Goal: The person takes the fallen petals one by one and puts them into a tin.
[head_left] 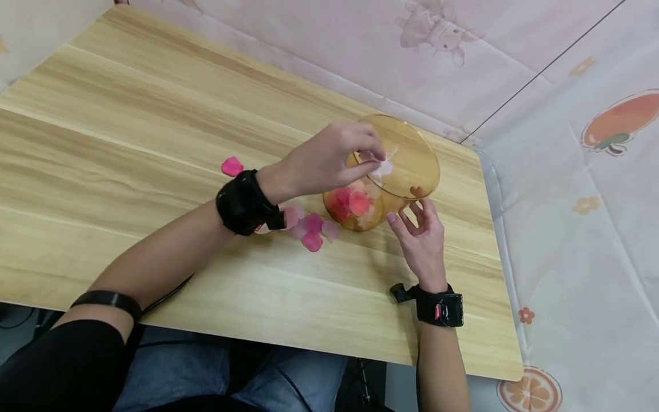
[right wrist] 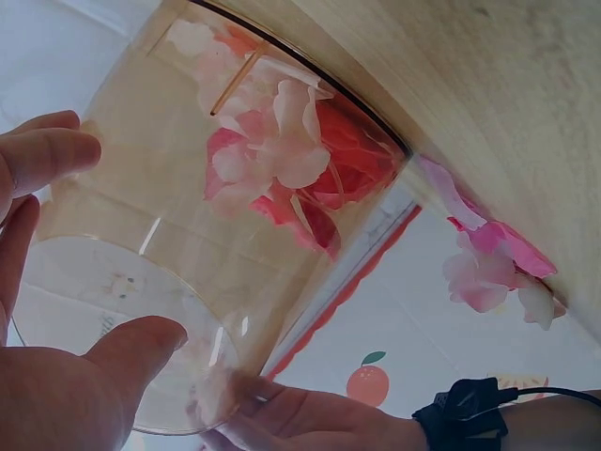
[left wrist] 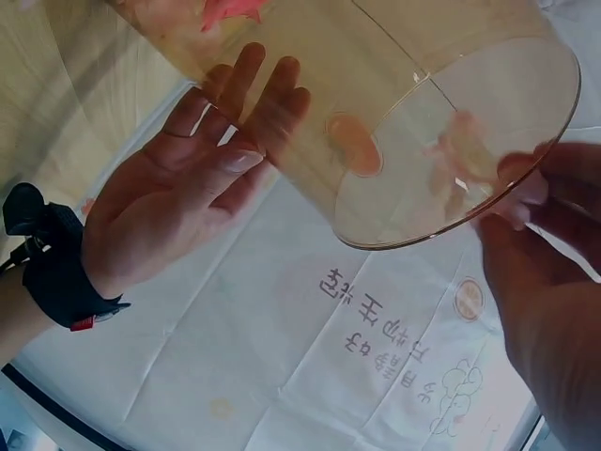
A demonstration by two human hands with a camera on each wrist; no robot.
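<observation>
Pinching one pale petal (head_left: 383, 167) over one amber bowl (head_left: 412, 150), left hand (head_left: 329, 157); right hand (head_left: 422, 234) open-fingered, touching it.

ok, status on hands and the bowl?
Left hand pinches pale petal at amber glass bowl rim. Right hand open against bowl's side. Pink petals loose on table.

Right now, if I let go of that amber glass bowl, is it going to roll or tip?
Probably. The bowl looks tilted, mouth toward you, steadied by the right hand, so it may rock back. It's round and smooth, likely slippery. The petals inside look light and may spill.
</observation>
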